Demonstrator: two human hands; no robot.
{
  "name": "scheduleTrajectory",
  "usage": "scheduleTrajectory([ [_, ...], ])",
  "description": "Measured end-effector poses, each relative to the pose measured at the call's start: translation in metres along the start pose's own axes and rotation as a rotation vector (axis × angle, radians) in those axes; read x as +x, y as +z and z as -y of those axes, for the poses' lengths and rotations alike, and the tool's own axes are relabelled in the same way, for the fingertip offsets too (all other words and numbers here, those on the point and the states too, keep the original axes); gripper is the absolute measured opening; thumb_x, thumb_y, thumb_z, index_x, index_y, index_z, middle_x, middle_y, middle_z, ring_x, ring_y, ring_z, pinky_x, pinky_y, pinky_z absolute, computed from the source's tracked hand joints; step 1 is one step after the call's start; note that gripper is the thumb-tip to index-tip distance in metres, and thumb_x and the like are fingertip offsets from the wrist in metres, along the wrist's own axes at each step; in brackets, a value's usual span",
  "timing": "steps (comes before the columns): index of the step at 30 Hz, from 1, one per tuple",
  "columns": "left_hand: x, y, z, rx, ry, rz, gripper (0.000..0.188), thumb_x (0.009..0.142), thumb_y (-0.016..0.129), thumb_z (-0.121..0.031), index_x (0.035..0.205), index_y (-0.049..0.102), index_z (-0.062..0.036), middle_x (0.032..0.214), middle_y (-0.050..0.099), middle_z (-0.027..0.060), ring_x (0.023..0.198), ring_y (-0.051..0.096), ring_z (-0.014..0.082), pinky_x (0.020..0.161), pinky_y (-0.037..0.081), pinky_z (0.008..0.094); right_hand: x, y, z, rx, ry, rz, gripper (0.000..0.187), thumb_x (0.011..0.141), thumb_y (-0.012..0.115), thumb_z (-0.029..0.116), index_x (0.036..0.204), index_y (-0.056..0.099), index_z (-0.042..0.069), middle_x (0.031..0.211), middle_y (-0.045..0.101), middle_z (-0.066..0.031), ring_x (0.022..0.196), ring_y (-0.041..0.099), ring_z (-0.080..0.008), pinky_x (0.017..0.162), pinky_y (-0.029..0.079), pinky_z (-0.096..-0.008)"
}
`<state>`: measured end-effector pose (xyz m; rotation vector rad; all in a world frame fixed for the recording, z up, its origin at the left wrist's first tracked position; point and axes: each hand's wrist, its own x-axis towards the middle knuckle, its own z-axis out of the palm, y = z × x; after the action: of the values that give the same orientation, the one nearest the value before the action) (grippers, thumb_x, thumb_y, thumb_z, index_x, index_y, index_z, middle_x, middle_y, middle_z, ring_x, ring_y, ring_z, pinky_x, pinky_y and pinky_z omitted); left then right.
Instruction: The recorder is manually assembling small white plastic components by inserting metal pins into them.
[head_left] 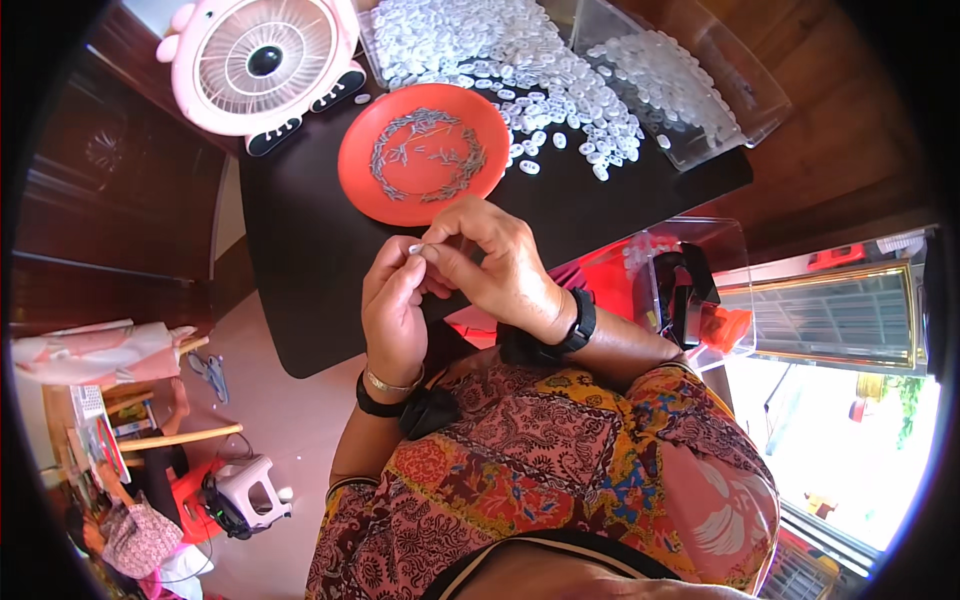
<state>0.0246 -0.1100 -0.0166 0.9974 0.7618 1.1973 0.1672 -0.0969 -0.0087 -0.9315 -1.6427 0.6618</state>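
Note:
In front of my body, both hands meet over the near edge of the dark table. My left hand (397,310) is closed, with thumb and forefinger pinching a small white plastic piece (416,249). The thumb and forefinger of my right hand (490,262) press together right at that piece; anything tiny between them is hidden. Just beyond the hands lies a round red plate (355,165) with many thin grey metal pins (465,178), mostly in a ring. A large heap of white oval pieces with holes (560,100) spreads behind it.
A pink fan (265,62) stands at the far left of the dark tabletop (310,290). At the far right, a clear bin (765,105) holds more white pieces. Another clear box (740,260) sits lower right. A small stool (250,495) stands on the floor at left.

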Motion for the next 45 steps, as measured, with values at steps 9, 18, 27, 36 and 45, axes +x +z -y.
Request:
scheduleTrajectory([
  [9,0.000,-0.007,0.007,0.185,0.114,-0.087,0.019,0.092,0.044,-0.015,0.085,0.053,0.0004,0.070,0.054,0.0040,0.066,0.052,0.0117,0.064,0.041,0.0238,0.005,-0.003,0.004,-0.023,0.050,0.122,0.007,0.078,0.064,0.000,0.083,0.060,0.000,0.075,0.060,-0.0080,0.063,0.063,-0.0171,0.055,0.049,-0.0289],
  [18,0.001,-0.013,0.007,0.096,0.005,-0.068,0.017,0.084,0.044,-0.014,0.075,0.050,-0.0010,0.063,0.049,0.0050,0.057,0.050,0.0152,0.055,0.038,0.0260,0.061,-0.046,-0.003,-0.362,-0.079,0.237,0.008,0.080,0.065,0.005,0.087,0.065,0.003,0.078,0.063,-0.0087,0.069,0.062,-0.0205,0.062,0.048,-0.0286],
  [27,0.002,-0.014,0.011,0.092,-0.009,-0.092,0.017,0.085,0.045,-0.012,0.073,0.051,-0.0019,0.062,0.050,0.0039,0.055,0.050,0.0137,0.055,0.038,0.0248,0.120,-0.035,-0.059,-0.786,-0.323,0.523,0.016,0.077,0.060,0.017,0.088,0.068,0.008,0.085,0.065,-0.0092,0.077,0.063,-0.0299,0.069,0.050,-0.0386],
  [36,0.001,-0.016,0.011,0.033,-0.026,-0.099,0.014,0.085,0.049,-0.009,0.074,0.052,-0.0012,0.061,0.050,0.0022,0.056,0.049,0.0106,0.057,0.042,0.0238,0.122,-0.009,-0.079,-1.149,-0.330,0.662,0.012,0.077,0.054,0.010,0.079,0.066,0.007,0.076,0.064,-0.0130,0.074,0.064,-0.0303,0.068,0.050,-0.0403],
  [45,0.000,-0.016,0.012,0.029,-0.018,-0.102,0.016,0.086,0.049,-0.010,0.073,0.053,-0.0014,0.061,0.050,0.0017,0.057,0.050,0.0104,0.056,0.042,0.0235,0.131,-0.031,-0.057,-0.509,0.053,0.562,0.014,0.079,0.057,0.012,0.086,0.061,0.000,0.074,0.063,-0.0094,0.064,0.060,-0.0164,0.058,0.048,-0.0296],
])
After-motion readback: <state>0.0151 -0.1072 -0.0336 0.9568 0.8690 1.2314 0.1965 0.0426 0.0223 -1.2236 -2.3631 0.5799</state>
